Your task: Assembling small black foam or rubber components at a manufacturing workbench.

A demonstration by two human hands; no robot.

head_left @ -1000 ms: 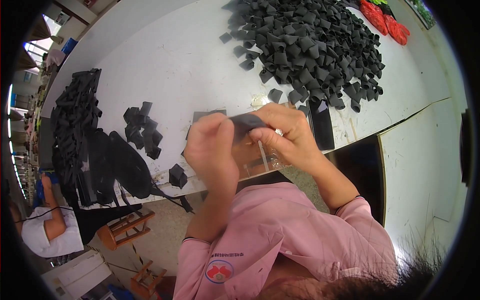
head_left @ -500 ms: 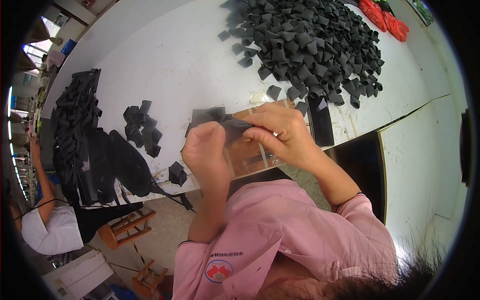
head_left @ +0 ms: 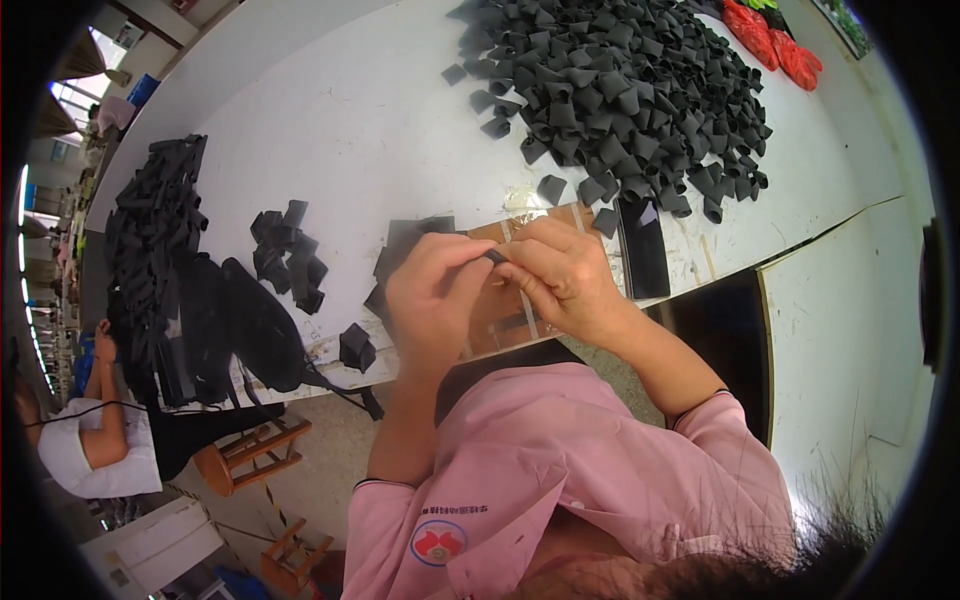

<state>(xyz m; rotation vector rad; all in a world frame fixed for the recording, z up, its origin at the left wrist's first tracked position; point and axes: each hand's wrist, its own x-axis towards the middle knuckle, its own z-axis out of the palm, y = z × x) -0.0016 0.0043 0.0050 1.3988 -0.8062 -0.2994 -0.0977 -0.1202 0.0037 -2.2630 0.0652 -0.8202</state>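
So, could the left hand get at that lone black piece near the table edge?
Probably yes: the lone black piece lies close by, uncovered, though the left hand seems busy pinching another small piece with the right hand.

Pink shirt [head_left: 590,450] has dark printed chars [head_left: 462,512] nr rnd blue-rimmed logo [head_left: 438,543].

A held piece [head_left: 495,257] is hovering over the bench [head_left: 350,130]; a heap [head_left: 620,95] is lying behind it, a cluster [head_left: 285,255] to its left.
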